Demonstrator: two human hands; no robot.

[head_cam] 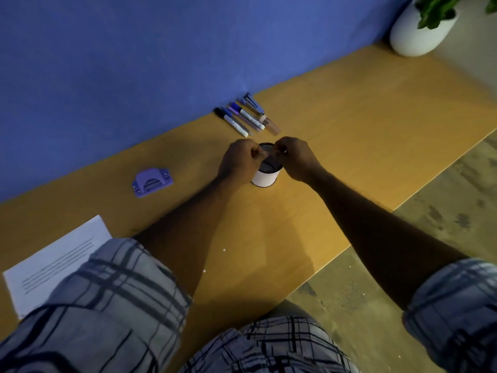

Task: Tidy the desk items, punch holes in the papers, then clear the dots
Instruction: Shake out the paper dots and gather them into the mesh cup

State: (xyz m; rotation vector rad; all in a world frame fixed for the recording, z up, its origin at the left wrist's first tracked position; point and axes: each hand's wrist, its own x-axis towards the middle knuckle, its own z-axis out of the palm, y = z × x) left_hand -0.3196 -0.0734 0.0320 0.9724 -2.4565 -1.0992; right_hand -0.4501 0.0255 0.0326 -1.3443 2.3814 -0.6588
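A white cup [265, 179] with a dark rim stands on the orange desk [349, 125]. Both my hands hover over its mouth. My left hand [239, 162] is closed in a pinch at the cup's left rim, and nothing shows in its fingers. My right hand [295, 160] is pinched at the right rim, with a tiny white paper dot [285, 151] at its fingertips. Two loose white dots [224, 250] lie on the desk nearer to me. The purple hole punch [152, 181] sits to the left. A printed sheet of paper [53, 259] lies at the near left, partly under my sleeve.
Several markers and pens [243, 118] lie in a row against the blue wall behind the cup. A white plant pot [419, 33] stands at the far right corner. The desk's front edge runs diagonally at the right, with bare floor [403, 265] beyond.
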